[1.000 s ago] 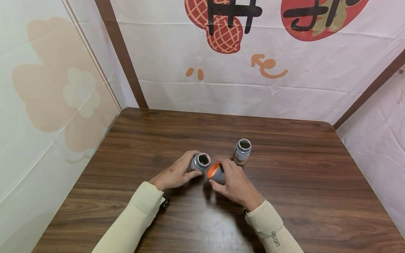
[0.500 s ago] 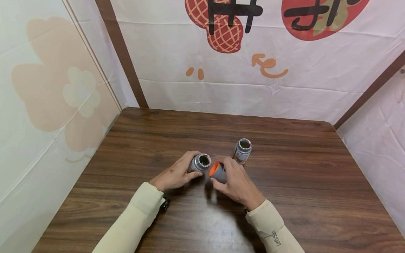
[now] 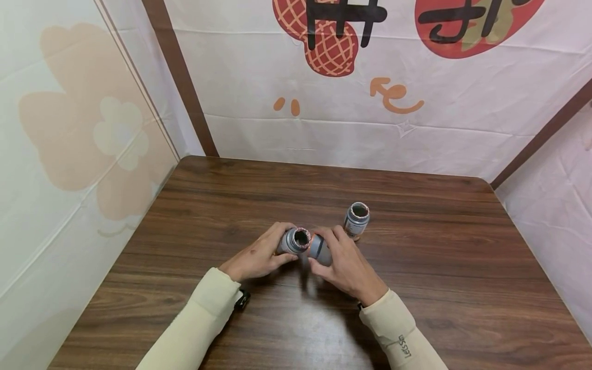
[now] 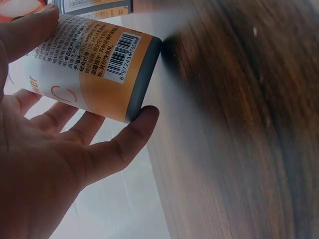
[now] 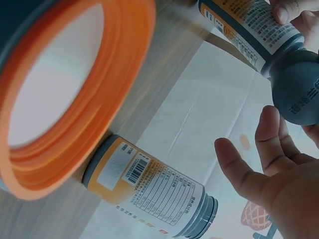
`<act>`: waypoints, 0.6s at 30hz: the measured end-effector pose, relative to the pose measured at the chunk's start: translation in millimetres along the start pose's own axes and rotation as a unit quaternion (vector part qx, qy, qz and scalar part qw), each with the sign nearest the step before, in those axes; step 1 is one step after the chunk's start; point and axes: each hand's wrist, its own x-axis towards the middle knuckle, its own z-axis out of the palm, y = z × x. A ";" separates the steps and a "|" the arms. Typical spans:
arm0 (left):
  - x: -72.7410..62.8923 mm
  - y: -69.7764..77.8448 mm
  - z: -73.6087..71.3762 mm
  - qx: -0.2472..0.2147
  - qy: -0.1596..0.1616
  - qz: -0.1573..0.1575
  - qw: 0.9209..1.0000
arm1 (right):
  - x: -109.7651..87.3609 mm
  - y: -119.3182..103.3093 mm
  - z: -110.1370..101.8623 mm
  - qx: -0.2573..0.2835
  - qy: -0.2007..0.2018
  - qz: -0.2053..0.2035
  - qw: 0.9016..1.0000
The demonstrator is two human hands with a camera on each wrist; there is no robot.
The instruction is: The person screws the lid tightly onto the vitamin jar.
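My left hand (image 3: 256,255) grips a tilted grey supplement bottle (image 3: 292,242) round its side, its mouth facing up and right. The bottle's white-and-orange label (image 4: 102,64) with a barcode shows in the left wrist view. My right hand (image 3: 344,267) holds a rounded grey cap (image 3: 320,251) by its sides, tight up beside the bottle's mouth; a sliver of orange shows at its rim. In the right wrist view the cap (image 5: 299,92) overlaps the bottle's neck, so whether they touch cannot be told. A second uncapped bottle (image 3: 356,220) stands upright just beyond my right hand.
A large orange-lined opening (image 5: 132,89), apparently another cap, is close to the right wrist camera and hidden in the head view. All this is on a dark wood table (image 3: 425,241), with a printed cloth wall (image 3: 250,123) behind it.
The cap in my right hand has turned over, its orange inside passing from view and its grey outside now showing. It is closer to the bottle's mouth. My left hand has barely moved.
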 end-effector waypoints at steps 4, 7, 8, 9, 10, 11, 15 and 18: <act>-0.8 0.9 0.1 0.006 -0.001 -0.001 1.000 | 0.6 -1.3 -0.5 0.006 0.001 0.001 1.000; -0.8 1.8 0.2 0.008 -0.001 0.001 1.000 | 1.3 -2.4 -1.1 0.010 0.000 0.000 1.000; -0.7 2.1 0.2 0.009 -0.002 0.002 1.000 | 1.6 -2.6 -1.2 0.011 0.000 0.000 1.000; -0.8 2.6 0.1 0.009 -0.002 0.003 1.000 | 1.9 -3.1 -1.5 0.014 -0.001 0.000 1.000; -0.7 2.9 0.4 0.010 -0.001 0.003 1.000 | 2.2 -3.3 -1.5 0.016 -0.002 0.001 1.000; -0.8 3.2 0.5 0.011 -0.001 0.004 1.000 | 2.5 -3.6 -1.6 0.018 -0.003 0.001 1.000; -1.2 4.3 1.3 0.014 -0.001 0.002 1.000 | 4.0 -4.5 -1.6 0.028 -0.005 0.000 1.000; -1.7 4.9 1.8 0.016 -0.003 0.000 1.000 | 5.3 -5.2 -1.7 0.032 -0.006 -0.004 0.999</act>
